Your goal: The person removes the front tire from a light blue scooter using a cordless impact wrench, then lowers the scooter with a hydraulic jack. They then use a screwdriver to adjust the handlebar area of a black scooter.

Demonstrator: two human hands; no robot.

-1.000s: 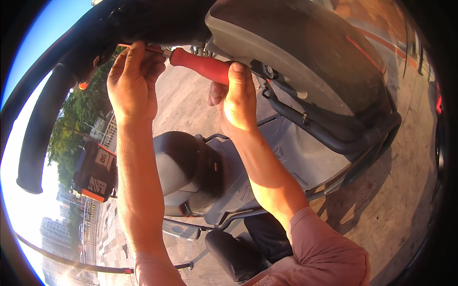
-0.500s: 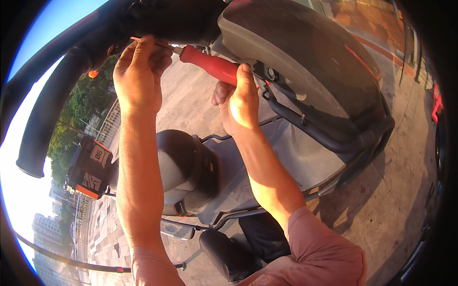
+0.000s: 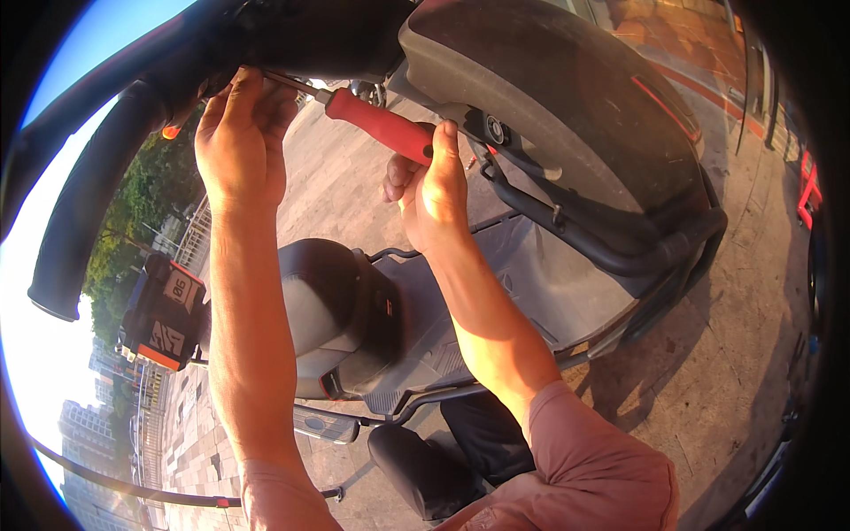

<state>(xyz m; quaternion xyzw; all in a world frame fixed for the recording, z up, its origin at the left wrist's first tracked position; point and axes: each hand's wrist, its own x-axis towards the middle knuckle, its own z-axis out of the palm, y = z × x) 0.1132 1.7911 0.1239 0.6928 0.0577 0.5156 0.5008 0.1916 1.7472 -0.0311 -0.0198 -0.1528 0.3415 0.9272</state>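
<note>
A screwdriver [image 3: 379, 122] with a thick red handle slants up and to the left beneath the dark handlebar cover [image 3: 292, 40] of a scooter. My right hand [image 3: 432, 193] is closed on the rear end of the handle, thumb on top. The fingers of my left hand [image 3: 237, 146] are pinched around the front of the metal shaft, close under the handlebar; they hide the tip, so I cannot tell what it touches. A black handlebar grip [image 3: 93, 208] hangs to the left of my left hand.
The scooter's dusty dark front panel [image 3: 558, 97] and a bent black guard bar [image 3: 584, 243] lie to the right. Below my arms are the seat [image 3: 328, 288] and grey footboard [image 3: 522, 288]. A black-and-orange box [image 3: 164, 314] sits at left, near a fence [image 3: 193, 234].
Both hands and the screwdriver have shifted slightly left. The shaft's tip, which stuck out past my left fingers, is now hidden at the handlebar's underside.
</note>
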